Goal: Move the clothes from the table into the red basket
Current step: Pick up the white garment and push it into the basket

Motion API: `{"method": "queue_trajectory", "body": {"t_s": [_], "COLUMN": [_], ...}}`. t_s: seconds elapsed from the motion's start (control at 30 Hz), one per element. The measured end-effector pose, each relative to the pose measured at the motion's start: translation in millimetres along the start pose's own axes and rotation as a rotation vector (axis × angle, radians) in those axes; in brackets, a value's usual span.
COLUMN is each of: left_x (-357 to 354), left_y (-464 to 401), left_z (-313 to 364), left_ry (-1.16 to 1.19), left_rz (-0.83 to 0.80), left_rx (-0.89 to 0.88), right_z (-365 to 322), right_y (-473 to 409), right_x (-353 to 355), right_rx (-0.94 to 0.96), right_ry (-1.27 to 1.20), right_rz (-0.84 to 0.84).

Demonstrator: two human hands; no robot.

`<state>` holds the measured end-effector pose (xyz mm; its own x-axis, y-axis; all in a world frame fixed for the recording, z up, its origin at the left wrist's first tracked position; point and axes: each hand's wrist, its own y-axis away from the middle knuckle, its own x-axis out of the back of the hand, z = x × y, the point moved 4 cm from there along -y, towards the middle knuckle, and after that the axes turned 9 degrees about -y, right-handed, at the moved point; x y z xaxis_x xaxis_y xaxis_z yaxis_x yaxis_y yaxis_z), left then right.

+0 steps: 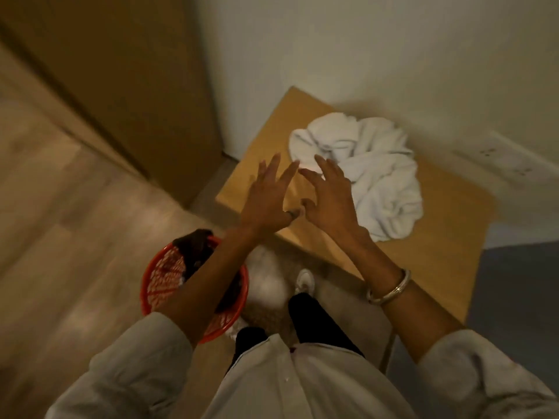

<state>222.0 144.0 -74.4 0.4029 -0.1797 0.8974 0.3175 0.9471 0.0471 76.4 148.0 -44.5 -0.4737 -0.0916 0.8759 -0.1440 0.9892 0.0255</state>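
A crumpled white cloth (pixel 366 170) lies in a heap on the small wooden table (pixel 447 225), towards its far side. My left hand (pixel 266 201) and my right hand (pixel 329 198) hover side by side above the table's near left part, fingers spread, holding nothing. My right fingertips overlap the near edge of the white cloth; contact is unclear. The red basket (pixel 163 276) stands on the floor at lower left, under my left forearm, with a dark garment (pixel 195 246) draped over its far rim.
A wooden door (pixel 127 86) and its frame stand to the left, a white wall (pixel 363 49) behind the table. My legs in dark trousers and a white shoe (pixel 305 281) are between basket and table. Wooden floor (pixel 60 231) stretches left; a grey rug (pixel 514 297) lies at right.
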Motion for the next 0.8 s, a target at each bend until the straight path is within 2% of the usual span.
{"method": "queue_trajectory", "body": {"t_s": [0.13,0.3,0.4,0.47,0.67,0.8], "left_x": [-28,-70,-86,-98,-130,-126], "left_y": [-66,-133,-168,-188,-228,-230], "left_z": [69,121,131,130,111,106], "left_ry": [-0.119,-0.283,-0.466,-0.525,-0.397,-0.299], "left_rz": [-0.078,-0.209,-0.195,-0.217,-0.421,-0.320], "left_rx": [-0.168,-0.268,-0.274,-0.256,-0.164,-0.186], "right_z": [85,180,217,240,277,265], "right_y": [6,7,-1,-11,-32,-39], "right_x": [49,60,55,44,6,17], "right_rx": [-0.143,-0.349,-0.362,-0.378,-0.439,-0.351], "right_ry": [0.110,0.241,0.182,0.048,-0.205,-0.298], "right_rz": [0.089,-0.054,-0.138,-0.171,-0.153,-0.010]}}
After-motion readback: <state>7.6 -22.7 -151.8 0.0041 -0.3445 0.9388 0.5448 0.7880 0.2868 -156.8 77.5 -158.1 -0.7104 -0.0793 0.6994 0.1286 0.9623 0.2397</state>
